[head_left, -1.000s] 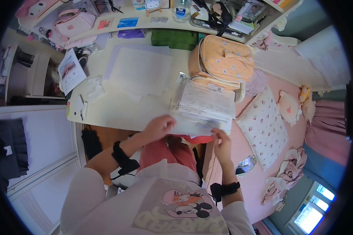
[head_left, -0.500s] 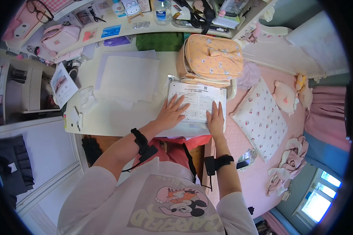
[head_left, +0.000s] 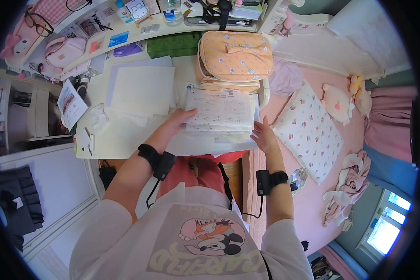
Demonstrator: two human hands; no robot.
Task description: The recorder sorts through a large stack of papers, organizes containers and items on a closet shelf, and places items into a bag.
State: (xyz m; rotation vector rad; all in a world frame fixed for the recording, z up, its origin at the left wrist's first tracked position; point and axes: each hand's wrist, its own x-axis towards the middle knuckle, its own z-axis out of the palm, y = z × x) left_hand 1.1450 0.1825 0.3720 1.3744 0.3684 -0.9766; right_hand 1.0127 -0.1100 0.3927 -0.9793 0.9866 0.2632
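Your left hand [head_left: 176, 122] grips the white printed paper stack [head_left: 219, 112] on the desk [head_left: 121, 140]; your right hand [head_left: 264, 136] is open, touching its edge.

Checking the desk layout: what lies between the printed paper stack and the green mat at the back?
In the head view, the orange quilted bag sits between the paper stack and the green mat.
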